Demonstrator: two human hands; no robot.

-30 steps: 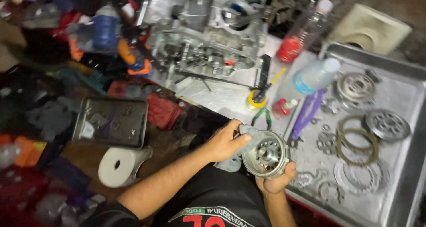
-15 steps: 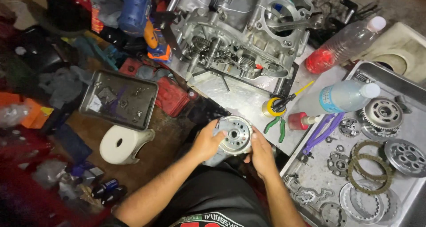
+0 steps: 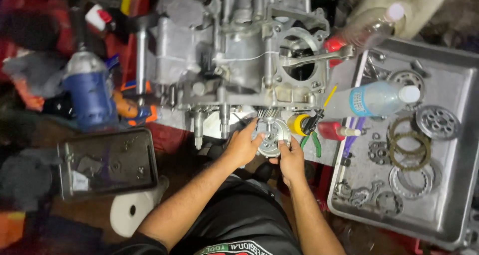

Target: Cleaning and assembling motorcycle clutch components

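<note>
Clutch drum (image 3: pixel 272 137) sits against the engine case (image 3: pixel 239 50); left hand (image 3: pixel 243 145) and right hand (image 3: pixel 292 159) grip its rim, fingers (image 3: pixel 255 131) curled around it.

a motor repair workshop: a stripped engine case (image 3: pixel 249 50) sits in the middle, with a metal tray (image 3: pixel 449 205) of clutch plates (image 3: pixel 409 145) right of it and a blue power tool (image 3: pixel 90 90) to its left.

A cluttered workshop floor (image 3: pixel 179 170) lay dark brown and dim, lit from above so that metal surfaces shone. A large steel tray (image 3: pixel 451 210) sat at the right edge. A smaller dark tray (image 3: pixel 107 160) rested at the left, just beside a white paper roll (image 3: pixel 130 211). Red and orange clutter (image 3: pixel 30 100), blurred, filled the far left.
</note>
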